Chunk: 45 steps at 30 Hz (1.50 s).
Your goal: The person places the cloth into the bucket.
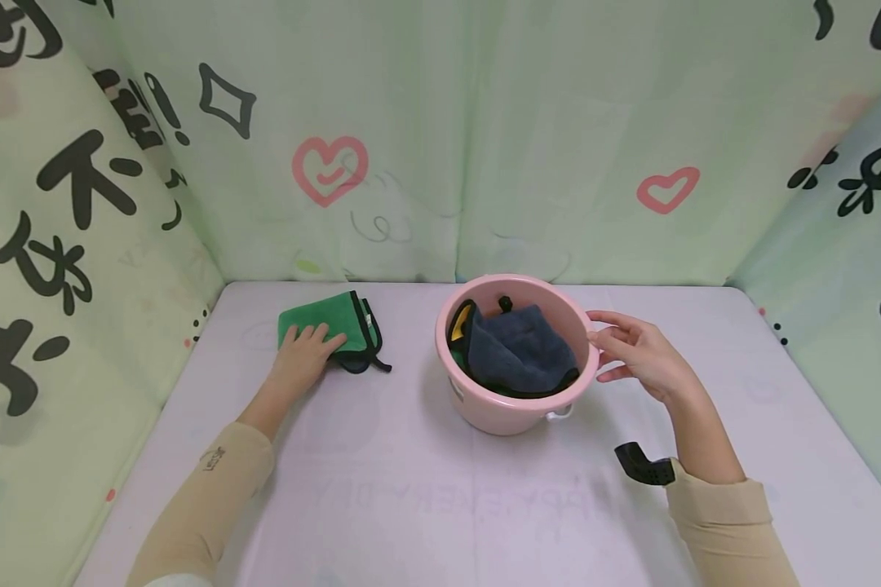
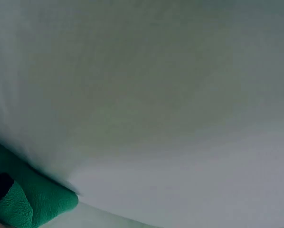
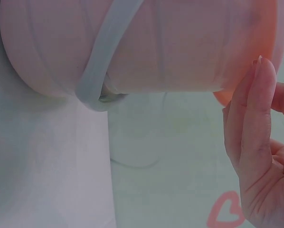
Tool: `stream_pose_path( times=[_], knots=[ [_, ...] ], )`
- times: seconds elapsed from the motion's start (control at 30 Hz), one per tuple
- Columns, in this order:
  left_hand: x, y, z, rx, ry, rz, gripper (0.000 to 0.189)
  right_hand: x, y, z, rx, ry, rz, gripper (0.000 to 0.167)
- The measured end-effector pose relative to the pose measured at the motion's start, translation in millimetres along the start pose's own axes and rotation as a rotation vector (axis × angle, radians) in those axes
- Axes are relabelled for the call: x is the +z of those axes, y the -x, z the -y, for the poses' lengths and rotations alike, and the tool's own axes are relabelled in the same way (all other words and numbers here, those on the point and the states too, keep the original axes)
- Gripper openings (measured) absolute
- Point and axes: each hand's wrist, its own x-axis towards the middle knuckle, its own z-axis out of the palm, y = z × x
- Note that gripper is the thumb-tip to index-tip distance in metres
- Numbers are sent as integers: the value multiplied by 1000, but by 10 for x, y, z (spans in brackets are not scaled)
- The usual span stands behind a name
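Observation:
On the left of the table in the head view lies a folded green towel (image 1: 321,316) with black edging and a loop. My left hand (image 1: 303,355) rests on its near part, fingers spread over the cloth. A corner of the same towel (image 2: 47,202) shows in the left wrist view. A pink bucket (image 1: 501,416) stands upright right of centre, holding a bunched dark blue cloth (image 1: 524,346) with black edging and a bit of yellow. My right hand (image 1: 649,359) touches the bucket's right rim with nearly straight fingers. In the right wrist view its fingertips (image 3: 261,71) meet the bucket wall.
The bucket's pale handle (image 3: 104,52) hangs down its side. A light purple cloth covers the table (image 1: 411,505). Green printed curtains (image 1: 529,147) enclose the back and both sides. A black device (image 1: 644,466) is worn at the right wrist.

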Motion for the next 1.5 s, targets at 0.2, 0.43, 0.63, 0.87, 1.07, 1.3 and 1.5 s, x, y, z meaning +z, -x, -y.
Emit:
stream_pose_path(
  times=[0.2, 0.43, 0.63, 0.87, 1.07, 1.3, 1.5],
  knots=[
    [-123, -69, 9, -11, -22, -143, 31, -1, -4, -5, 1, -2, 0, 61],
    [-405, -224, 0, -28, -59, -286, 28, 3, -2, 5, 9, 0, -2, 61],
    [-680, -376, -61, 17, -108, -414, 25, -1, -3, 10, 6, 2, 1, 61],
    [-1019, -598, -204, 62, -117, -569, 19, -10, -4, 14, 4, 5, -3, 61],
    [-1333, -744, -360, 82, -112, -633, 18, -7, -6, 18, 17, 0, 1, 62],
    [-1693, -854, -608, 120, -84, -684, 18, -12, -7, 27, 19, 7, -2, 61],
    [-1833, -911, -851, 166, -127, -765, 23, -11, -4, 28, 27, 13, -2, 61]
  ],
)
